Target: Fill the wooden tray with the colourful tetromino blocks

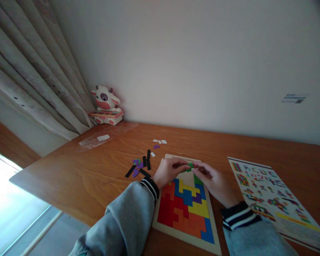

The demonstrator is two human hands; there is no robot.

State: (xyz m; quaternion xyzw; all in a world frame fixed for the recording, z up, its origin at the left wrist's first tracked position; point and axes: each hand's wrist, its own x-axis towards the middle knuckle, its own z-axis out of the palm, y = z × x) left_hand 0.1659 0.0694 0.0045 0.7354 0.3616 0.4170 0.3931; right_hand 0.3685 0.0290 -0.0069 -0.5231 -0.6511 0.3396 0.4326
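Observation:
Both hands meet over the far end of a wooden puzzle board (163,230). A small green puzzle piece (190,166) is pinched between the fingertips of my left hand (170,170) and my right hand (212,179). Under them, the board's far part shows bare wood, and another green piece (197,181) lies near its right edge, partly covered by my right hand. Red, orange, yellow, blue and purple pieces, such as the yellow piece (200,209), fit together across the near part of the board.
Loose black strips (144,172), purple pieces (136,172) and small white pieces (163,142) lie left of and beyond the board. A printed pattern sheet (266,185) is at the right. Farther back are a clear plastic bag (89,143) and a cow toy (106,106) against the wall.

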